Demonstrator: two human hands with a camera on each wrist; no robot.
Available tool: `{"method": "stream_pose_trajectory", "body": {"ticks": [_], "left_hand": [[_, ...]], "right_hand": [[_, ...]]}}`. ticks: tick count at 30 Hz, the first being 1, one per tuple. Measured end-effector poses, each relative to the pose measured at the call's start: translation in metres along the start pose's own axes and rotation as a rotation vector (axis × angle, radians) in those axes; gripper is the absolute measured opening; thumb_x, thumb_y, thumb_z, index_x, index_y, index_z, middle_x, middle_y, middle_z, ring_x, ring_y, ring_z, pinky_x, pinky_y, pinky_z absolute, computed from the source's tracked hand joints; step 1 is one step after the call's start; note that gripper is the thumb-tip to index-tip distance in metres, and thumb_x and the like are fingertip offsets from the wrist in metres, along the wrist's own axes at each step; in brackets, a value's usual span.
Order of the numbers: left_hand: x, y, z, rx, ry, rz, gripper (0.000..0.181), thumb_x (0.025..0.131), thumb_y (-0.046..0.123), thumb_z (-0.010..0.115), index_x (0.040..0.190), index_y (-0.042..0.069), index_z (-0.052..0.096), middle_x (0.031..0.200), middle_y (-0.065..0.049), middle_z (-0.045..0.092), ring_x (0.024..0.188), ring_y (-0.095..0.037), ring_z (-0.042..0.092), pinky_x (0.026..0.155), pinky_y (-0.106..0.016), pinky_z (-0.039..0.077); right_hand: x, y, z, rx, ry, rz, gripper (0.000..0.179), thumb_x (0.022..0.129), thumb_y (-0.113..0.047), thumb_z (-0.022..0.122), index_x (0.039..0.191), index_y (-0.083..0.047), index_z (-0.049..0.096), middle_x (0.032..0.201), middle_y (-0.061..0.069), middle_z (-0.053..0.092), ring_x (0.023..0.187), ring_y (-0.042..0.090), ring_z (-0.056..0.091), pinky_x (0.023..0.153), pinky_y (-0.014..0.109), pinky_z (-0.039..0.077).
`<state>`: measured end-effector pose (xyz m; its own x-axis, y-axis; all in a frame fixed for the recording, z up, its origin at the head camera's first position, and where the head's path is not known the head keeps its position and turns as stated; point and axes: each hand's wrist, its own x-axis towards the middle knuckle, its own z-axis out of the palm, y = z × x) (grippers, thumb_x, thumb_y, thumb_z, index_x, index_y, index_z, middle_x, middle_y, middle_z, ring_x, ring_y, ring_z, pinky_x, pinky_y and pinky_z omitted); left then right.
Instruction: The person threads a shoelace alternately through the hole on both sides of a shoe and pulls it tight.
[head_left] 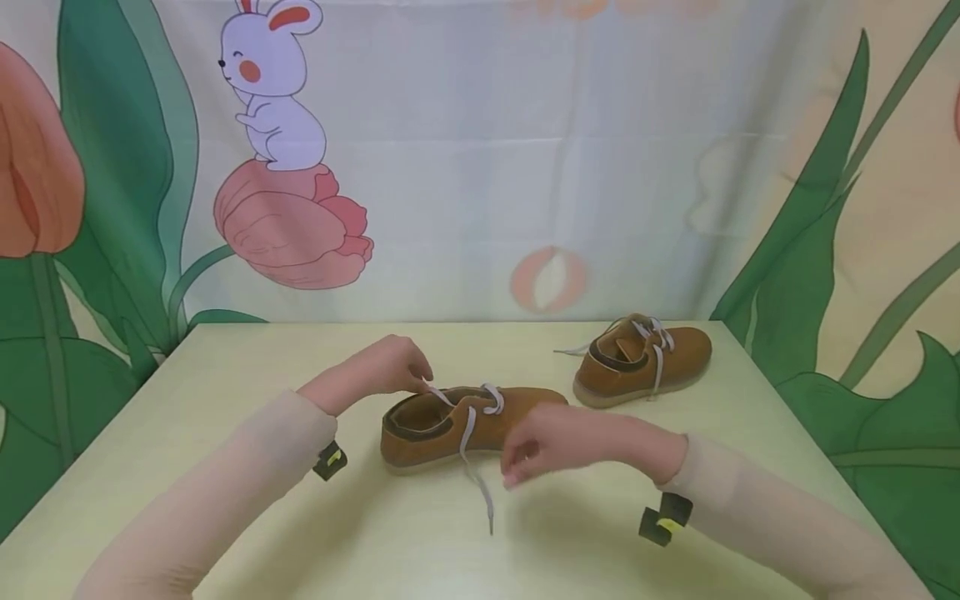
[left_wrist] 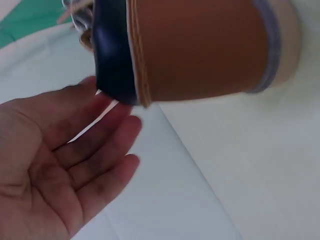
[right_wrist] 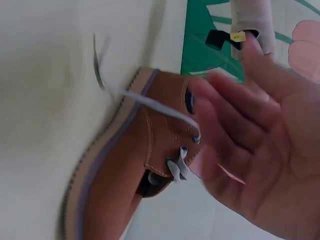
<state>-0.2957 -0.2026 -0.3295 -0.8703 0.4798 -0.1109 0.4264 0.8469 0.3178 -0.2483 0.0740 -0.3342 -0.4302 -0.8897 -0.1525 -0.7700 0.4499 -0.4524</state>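
Observation:
A brown shoe (head_left: pixel 408 448) with a dark collar lies sole-down on the table, toe to the right. My left hand (head_left: pixel 396 365) is at its far side and pinches one end of the pale grey shoelace (head_left: pixel 441 396); in the left wrist view the shoe's collar hides the fingertips. The other lace end (head_left: pixel 480 483) hangs over the near side onto the table. My right hand (head_left: pixel 558 437) hovers in front of the toe half, fingers loosely bent. In the right wrist view that hand (right_wrist: pixel 255 145) holds nothing, apart from the lace (right_wrist: pixel 160 107).
A second brown shoe (head_left: pixel 682 358), also with pale laces, stands at the table's back right. Behind the pale table (head_left: pixel 285 542) hangs a printed curtain (head_left: pixel 465 167) with a rabbit and tulips. Each wrist carries a small black camera (head_left: pixel 664 518).

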Motion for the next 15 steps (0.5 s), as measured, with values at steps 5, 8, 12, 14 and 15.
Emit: {"method": "stream_pose_trajectory", "body": {"ticks": [5, 8, 12, 14, 15], "left_hand": [[0.008, -0.008, -0.007, -0.005, -0.126, -0.104, 0.016, 0.092, 0.014, 0.073, 0.097, 0.001, 0.081, 0.091, -0.011, 0.08, 0.076, -0.019, 0.075, 0.077, -0.033, 0.06], [0.007, -0.009, -0.01, -0.02, -0.17, -0.162, 0.016, 0.092, 0.015, 0.073, 0.097, 0.002, 0.081, 0.091, -0.01, 0.08, 0.076, -0.019, 0.076, 0.078, -0.035, 0.061], [0.007, -0.01, -0.012, -0.024, -0.2, -0.177, 0.017, 0.093, 0.015, 0.071, 0.099, 0.003, 0.081, 0.093, -0.01, 0.081, 0.077, -0.018, 0.075, 0.078, -0.036, 0.061], [0.007, -0.01, -0.014, -0.025, -0.205, -0.17, 0.017, 0.094, 0.014, 0.07, 0.1, 0.003, 0.081, 0.093, -0.01, 0.081, 0.078, -0.017, 0.076, 0.077, -0.035, 0.061], [0.007, -0.01, -0.014, -0.024, -0.206, -0.164, 0.017, 0.094, 0.014, 0.07, 0.1, 0.003, 0.081, 0.093, -0.01, 0.081, 0.077, -0.017, 0.076, 0.076, -0.035, 0.061]], "right_hand": [[0.058, 0.012, -0.018, -0.024, 0.291, 0.114, 0.02, 0.101, -0.027, 0.064, 0.101, -0.012, 0.078, 0.094, 0.0, 0.077, 0.082, 0.008, 0.064, 0.078, 0.024, 0.053], [0.097, 0.023, -0.023, -0.04, 0.224, 0.197, 0.027, 0.102, -0.033, 0.061, 0.104, -0.014, 0.079, 0.097, -0.004, 0.077, 0.088, 0.01, 0.064, 0.083, 0.025, 0.052], [0.133, 0.036, -0.02, -0.041, 0.055, 0.209, 0.031, 0.102, -0.033, 0.06, 0.098, -0.011, 0.08, 0.076, -0.008, 0.066, 0.072, 0.005, 0.053, 0.072, 0.019, 0.044], [0.142, 0.039, -0.02, 0.0, 0.033, 0.205, 0.029, 0.102, -0.027, 0.06, 0.095, -0.007, 0.08, 0.069, -0.007, 0.059, 0.065, 0.006, 0.048, 0.067, 0.018, 0.04], [0.144, 0.04, -0.02, 0.031, 0.047, 0.21, 0.028, 0.101, -0.025, 0.06, 0.095, -0.006, 0.08, 0.069, -0.007, 0.06, 0.066, 0.006, 0.048, 0.067, 0.018, 0.04]]}}
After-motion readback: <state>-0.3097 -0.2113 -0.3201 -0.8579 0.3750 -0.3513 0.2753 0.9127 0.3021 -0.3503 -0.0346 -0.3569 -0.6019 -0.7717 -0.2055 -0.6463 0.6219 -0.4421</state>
